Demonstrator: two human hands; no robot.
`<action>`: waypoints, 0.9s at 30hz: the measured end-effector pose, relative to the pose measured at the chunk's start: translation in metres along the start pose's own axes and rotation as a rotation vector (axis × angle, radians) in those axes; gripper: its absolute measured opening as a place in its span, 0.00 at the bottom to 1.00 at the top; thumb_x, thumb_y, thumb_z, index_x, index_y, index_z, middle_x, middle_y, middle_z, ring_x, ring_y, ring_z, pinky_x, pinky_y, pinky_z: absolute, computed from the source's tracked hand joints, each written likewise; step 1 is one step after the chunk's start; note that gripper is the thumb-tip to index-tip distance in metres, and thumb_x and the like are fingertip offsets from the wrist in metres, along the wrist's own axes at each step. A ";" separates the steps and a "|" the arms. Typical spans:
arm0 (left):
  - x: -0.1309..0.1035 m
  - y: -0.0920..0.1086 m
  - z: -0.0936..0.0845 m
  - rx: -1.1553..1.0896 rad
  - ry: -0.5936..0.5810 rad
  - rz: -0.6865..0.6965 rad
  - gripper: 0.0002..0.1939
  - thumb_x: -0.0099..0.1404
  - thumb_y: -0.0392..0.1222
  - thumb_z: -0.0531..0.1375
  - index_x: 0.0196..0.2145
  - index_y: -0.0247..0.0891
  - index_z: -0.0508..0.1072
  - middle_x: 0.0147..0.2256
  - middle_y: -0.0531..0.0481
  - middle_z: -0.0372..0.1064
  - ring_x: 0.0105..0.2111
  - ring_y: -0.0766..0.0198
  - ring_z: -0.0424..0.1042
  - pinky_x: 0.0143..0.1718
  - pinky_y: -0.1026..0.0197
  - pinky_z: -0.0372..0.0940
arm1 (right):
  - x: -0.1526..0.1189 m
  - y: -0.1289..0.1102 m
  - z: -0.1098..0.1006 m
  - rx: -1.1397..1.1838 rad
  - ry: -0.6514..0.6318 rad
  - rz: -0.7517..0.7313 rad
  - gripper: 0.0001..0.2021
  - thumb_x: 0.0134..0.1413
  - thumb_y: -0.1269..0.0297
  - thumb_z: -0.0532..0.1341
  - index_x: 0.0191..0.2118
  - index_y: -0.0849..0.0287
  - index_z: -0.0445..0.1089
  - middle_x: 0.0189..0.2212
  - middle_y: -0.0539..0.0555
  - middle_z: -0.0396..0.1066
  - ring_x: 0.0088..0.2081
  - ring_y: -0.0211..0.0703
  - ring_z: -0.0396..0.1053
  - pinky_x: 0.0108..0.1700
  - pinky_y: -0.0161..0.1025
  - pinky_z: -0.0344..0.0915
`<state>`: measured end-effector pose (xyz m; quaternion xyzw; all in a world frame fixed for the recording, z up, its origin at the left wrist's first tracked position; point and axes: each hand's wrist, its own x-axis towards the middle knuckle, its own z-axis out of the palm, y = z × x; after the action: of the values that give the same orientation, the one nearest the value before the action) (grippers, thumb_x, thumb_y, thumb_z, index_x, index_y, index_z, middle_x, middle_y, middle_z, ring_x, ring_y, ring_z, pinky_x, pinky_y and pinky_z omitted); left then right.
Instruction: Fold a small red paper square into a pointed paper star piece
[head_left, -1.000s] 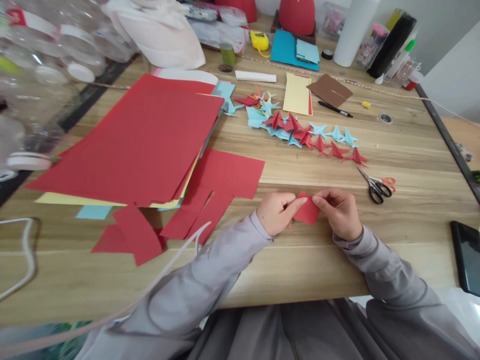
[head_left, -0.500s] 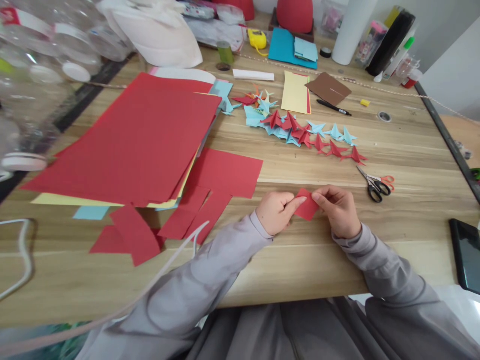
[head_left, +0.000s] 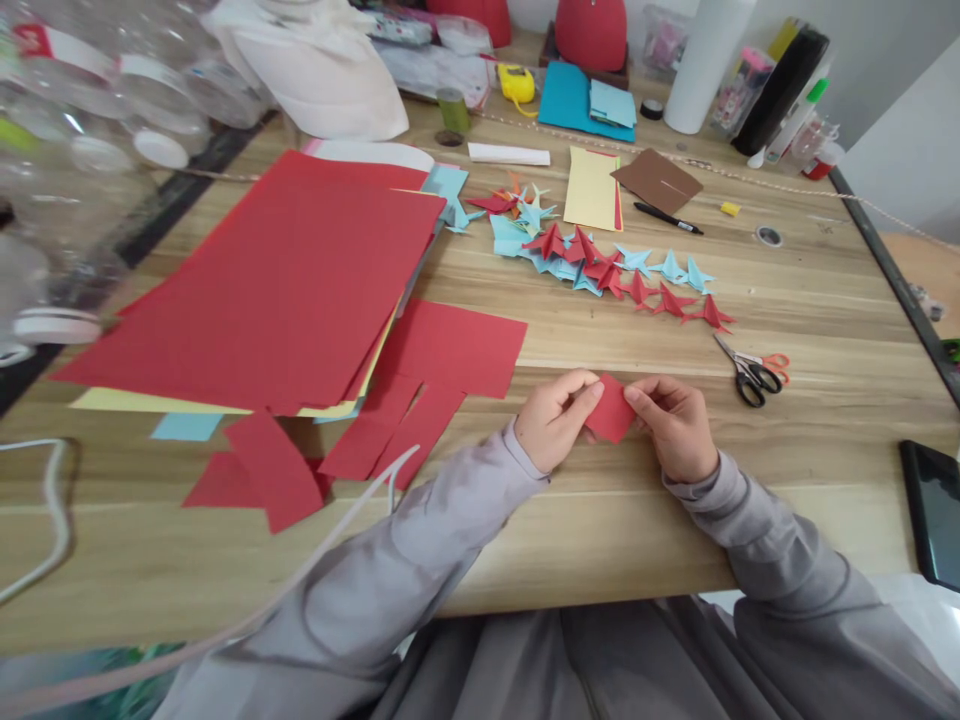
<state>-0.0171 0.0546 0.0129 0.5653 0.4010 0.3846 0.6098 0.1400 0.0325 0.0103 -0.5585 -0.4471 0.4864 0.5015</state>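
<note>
A small red paper piece [head_left: 611, 410] is held between my two hands, above the wooden table near its front edge. My left hand [head_left: 556, 420] pinches its left side between thumb and fingers. On the right side, my right hand [head_left: 675, 425] grips the paper's edge with thumb and index finger. Beyond the hands lie several folded red paper cranes [head_left: 606, 270] and light blue ones [head_left: 671, 265]. Cut red strips [head_left: 420, 425] rest to the left of my left hand, beside a larger red sheet [head_left: 465, 345].
Scissors [head_left: 750, 375] lie right of the hands, and a dark phone [head_left: 932, 510] sits at the right edge. Large red sheets [head_left: 262, 290] are stacked at left. A white cable [head_left: 337, 525] crosses near my left sleeve. A black pen [head_left: 667, 217] lies farther back.
My left thumb has drawn back toward the left edge of the red paper, so more of its surface shows. My right hand stays nearly in place.
</note>
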 end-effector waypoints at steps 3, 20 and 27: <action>-0.001 0.002 -0.002 0.117 0.031 0.056 0.13 0.63 0.47 0.53 0.25 0.37 0.67 0.18 0.56 0.62 0.18 0.70 0.63 0.21 0.67 0.60 | -0.002 -0.002 0.000 -0.050 -0.037 -0.025 0.14 0.45 0.53 0.66 0.24 0.60 0.69 0.17 0.48 0.66 0.20 0.33 0.60 0.23 0.33 0.59; -0.005 0.008 -0.004 0.338 -0.135 0.136 0.17 0.61 0.40 0.51 0.17 0.37 0.64 0.15 0.56 0.59 0.19 0.70 0.60 0.23 0.66 0.56 | -0.005 -0.003 0.000 -0.259 -0.156 -0.195 0.14 0.54 0.52 0.58 0.27 0.57 0.64 0.21 0.48 0.63 0.23 0.35 0.59 0.25 0.34 0.57; -0.006 0.005 -0.007 0.172 -0.119 0.027 0.13 0.60 0.39 0.52 0.20 0.35 0.68 0.17 0.52 0.67 0.15 0.70 0.65 0.18 0.68 0.60 | 0.003 -0.006 -0.008 -0.164 -0.065 -0.109 0.17 0.49 0.49 0.62 0.26 0.58 0.64 0.19 0.47 0.61 0.21 0.34 0.57 0.24 0.34 0.55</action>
<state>-0.0257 0.0525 0.0177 0.6428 0.3881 0.3228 0.5763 0.1482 0.0347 0.0163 -0.5566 -0.5313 0.4380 0.4649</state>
